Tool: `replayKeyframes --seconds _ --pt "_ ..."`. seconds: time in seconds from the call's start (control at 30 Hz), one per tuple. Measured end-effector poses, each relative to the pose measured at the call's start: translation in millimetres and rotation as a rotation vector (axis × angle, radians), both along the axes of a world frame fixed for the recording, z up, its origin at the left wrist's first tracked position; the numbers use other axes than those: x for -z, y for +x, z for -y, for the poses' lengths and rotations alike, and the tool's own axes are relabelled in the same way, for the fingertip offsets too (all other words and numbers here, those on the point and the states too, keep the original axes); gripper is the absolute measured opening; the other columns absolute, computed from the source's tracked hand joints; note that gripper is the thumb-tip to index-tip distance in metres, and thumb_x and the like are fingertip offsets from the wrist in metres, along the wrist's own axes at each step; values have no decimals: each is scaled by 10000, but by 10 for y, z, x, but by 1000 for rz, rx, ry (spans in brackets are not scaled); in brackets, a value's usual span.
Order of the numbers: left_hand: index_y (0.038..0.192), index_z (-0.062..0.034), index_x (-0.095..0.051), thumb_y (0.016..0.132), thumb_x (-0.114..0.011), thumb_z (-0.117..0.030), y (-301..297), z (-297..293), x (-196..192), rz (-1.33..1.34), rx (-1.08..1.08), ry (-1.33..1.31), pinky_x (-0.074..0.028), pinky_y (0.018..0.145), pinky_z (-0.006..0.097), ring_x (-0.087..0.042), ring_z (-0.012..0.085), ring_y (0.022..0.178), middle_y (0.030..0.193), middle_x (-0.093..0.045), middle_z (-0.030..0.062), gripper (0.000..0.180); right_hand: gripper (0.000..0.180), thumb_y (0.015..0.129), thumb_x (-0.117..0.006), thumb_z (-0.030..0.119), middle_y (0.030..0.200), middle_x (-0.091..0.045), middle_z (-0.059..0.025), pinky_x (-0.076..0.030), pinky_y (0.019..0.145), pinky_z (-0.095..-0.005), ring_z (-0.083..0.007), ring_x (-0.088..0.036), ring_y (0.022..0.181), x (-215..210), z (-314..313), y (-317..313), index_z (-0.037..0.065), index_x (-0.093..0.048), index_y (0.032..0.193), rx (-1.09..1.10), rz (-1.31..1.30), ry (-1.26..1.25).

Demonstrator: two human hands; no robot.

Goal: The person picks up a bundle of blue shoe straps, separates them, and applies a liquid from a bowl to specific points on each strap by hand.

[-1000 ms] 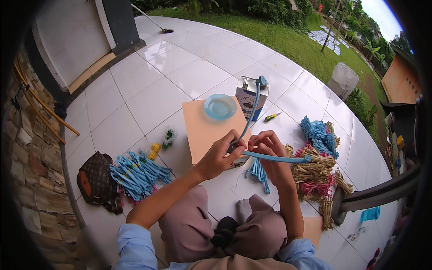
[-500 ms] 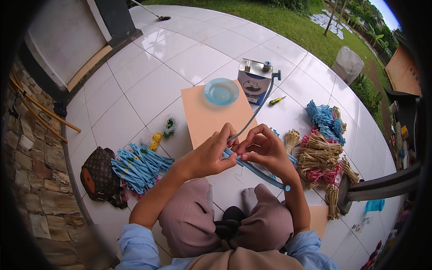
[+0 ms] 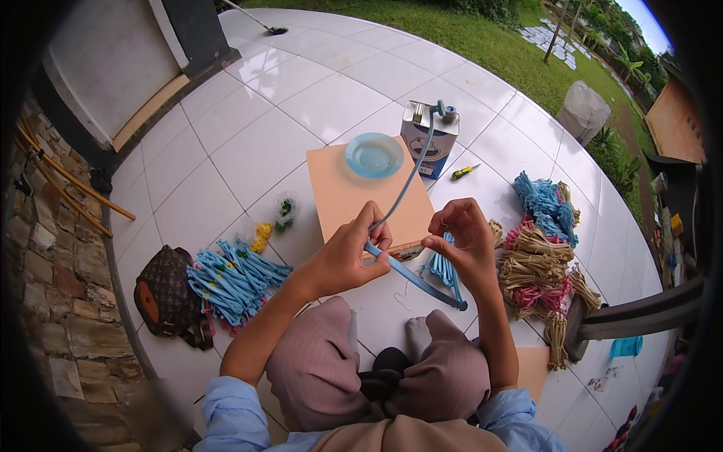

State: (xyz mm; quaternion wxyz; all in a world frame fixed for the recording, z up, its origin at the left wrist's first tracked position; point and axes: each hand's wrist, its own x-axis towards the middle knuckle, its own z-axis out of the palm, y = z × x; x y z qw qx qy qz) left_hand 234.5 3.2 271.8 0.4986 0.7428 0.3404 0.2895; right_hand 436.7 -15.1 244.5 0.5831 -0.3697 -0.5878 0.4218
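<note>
**Blue strip pinched at a bend between two hands**

A long blue strip is held over the white tiled floor, above the near edge of a tan board. The left hand is closed around it: thumb and forefinger are pressed together on the strip where it bends, and the other fingers are curled in. From that pinch one length rises toward a metal can beyond the board, while the other runs down to the right, ending near the right wrist.

The right hand is narrowly closed as well, its fingertips bunched just beside the left thumb (whether they touch the strip itself cannot be told).

A shallow blue dish is seen on the board. A heap of blue pieces lies to the left beside a brown bag, and bundles of straw-coloured, pink and blue fibre are piled to the right.
</note>
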Motion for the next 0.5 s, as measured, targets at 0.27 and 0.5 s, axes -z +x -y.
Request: replayKeyframes --seconds 0.27,0.5 --pt "824 -74 -269 729 -535 -27 26 -29 86 36 9 101 -394 713 261 -384 135 680 716 -407 38 286 127 736 -725 51 705 -619 -31 -439 630 -218 -72 -566 659 -14 31 12 -2 -611 753 152 83 -12" --pt "827 -80 -274 752 -534 -30 27 -61 119 29 -32 109 -378 721 256 -375 126 715 728 -416 34 275 159 833 -643 116 613 -580 -26 -414 579 -209 -66 -541 590 -67 82 6 -5 -594 742 225 225 -68"
